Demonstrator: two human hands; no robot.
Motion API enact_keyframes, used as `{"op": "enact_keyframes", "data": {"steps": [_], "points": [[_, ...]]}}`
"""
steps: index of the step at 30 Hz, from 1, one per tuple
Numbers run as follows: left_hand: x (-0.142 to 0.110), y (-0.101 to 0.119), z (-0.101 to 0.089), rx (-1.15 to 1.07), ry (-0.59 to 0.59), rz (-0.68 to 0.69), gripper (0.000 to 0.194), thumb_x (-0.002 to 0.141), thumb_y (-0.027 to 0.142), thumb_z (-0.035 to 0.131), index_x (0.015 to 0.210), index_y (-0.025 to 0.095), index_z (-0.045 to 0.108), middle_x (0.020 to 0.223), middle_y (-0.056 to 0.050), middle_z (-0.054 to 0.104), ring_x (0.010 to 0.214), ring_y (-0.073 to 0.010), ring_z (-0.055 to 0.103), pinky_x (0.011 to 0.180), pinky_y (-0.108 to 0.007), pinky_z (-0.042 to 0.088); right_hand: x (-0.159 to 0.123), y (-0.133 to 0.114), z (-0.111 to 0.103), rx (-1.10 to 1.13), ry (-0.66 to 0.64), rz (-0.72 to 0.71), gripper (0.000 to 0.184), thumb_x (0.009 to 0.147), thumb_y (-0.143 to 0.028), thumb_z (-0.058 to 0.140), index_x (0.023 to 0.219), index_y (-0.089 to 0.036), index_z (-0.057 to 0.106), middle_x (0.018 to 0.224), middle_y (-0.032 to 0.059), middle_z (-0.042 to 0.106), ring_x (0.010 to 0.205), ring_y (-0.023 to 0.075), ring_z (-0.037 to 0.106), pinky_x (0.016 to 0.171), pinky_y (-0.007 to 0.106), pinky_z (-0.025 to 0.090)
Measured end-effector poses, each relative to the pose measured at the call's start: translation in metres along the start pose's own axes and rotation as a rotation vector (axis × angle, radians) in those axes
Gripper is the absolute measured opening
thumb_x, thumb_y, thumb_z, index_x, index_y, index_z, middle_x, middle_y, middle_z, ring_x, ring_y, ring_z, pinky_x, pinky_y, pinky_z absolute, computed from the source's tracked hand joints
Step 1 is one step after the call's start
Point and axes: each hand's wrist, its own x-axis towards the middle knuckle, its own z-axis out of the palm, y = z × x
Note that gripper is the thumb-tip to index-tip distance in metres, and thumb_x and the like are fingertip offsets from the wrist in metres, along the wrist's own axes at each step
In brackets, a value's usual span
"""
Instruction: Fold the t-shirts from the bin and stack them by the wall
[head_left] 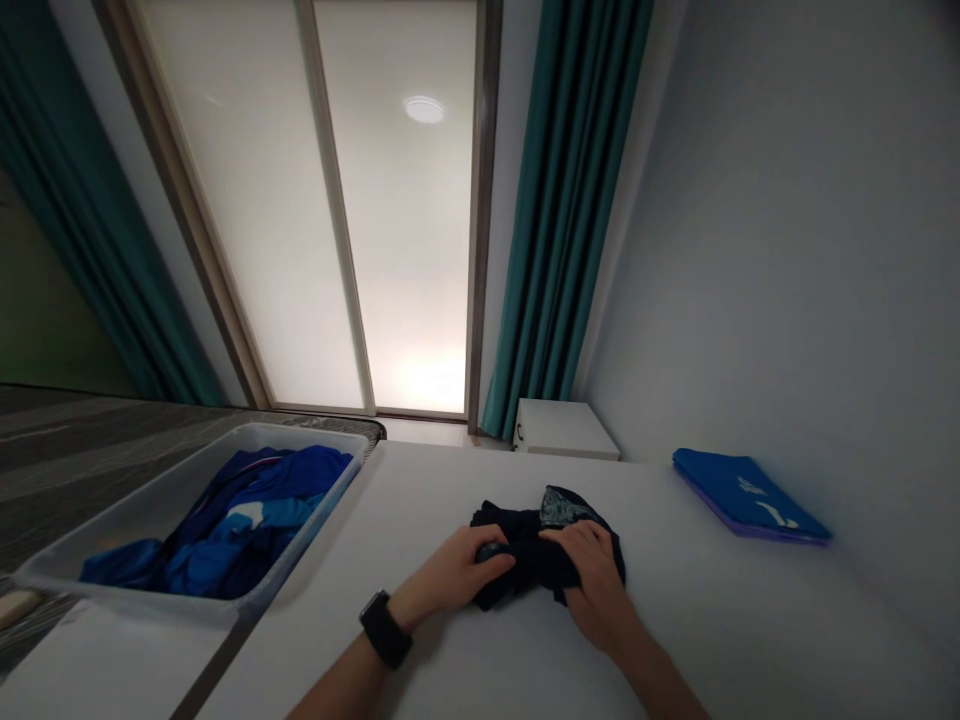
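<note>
A dark navy garment lies bunched on the white tabletop, with a grey-patterned patch showing at its upper right. My left hand, a black watch on its wrist, pinches the garment's left end between thumb and fingers. Over the right part, my right hand curls its fingers around the cloth from the near side; its thumb is partly hidden. How the fabric lies under both hands cannot be made out.
A translucent plastic bin with blue clothes stands at the left. Folded blue clothing rests on the white table near the right wall. Beyond the far edge are a small white cabinet, teal curtains and frosted sliding doors.
</note>
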Motion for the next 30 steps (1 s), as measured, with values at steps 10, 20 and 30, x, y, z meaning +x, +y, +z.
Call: {"op": "enact_keyframes", "data": {"steps": [10, 20, 30], "points": [[0.007, -0.019, -0.013, -0.16, 0.248, 0.015, 0.036, 0.089, 0.05, 0.051, 0.07, 0.019, 0.05, 0.065, 0.004, 0.049, 0.064, -0.0135, 0.046, 0.061, -0.024, 0.037, -0.005, 0.009, -0.008, 0.393, 0.066, 0.23, 0.043, 0.072, -0.024, 0.043, 0.107, -0.024, 0.068, 0.11, 0.0085, 0.067, 0.116, 0.0299, 0.053, 0.1, 0.046, 0.042], [0.007, -0.014, -0.016, -0.646, 0.437, -0.076, 0.034, 0.079, 0.049, 0.067, 0.072, 0.018, 0.053, 0.067, 0.004, 0.052, 0.063, -0.012, 0.048, 0.058, -0.021, 0.04, 0.001, 0.0, -0.011, 0.5, 0.147, 0.423, 0.035, 0.086, -0.043, 0.045, 0.09, -0.021, 0.073, 0.107, 0.0093, 0.071, 0.112, 0.0276, 0.059, 0.101, 0.04, 0.043], [0.0, -0.008, -0.024, -0.541, 0.399, 0.013, 0.033, 0.081, 0.047, 0.069, 0.075, 0.019, 0.053, 0.063, 0.006, 0.048, 0.057, -0.0096, 0.043, 0.053, -0.018, 0.034, 0.006, -0.003, -0.033, 0.158, 0.446, 0.2, 0.024, 0.088, -0.034, 0.05, 0.093, -0.023, 0.071, 0.088, 0.0062, 0.073, 0.083, 0.0231, 0.066, 0.078, 0.036, 0.054]]}}
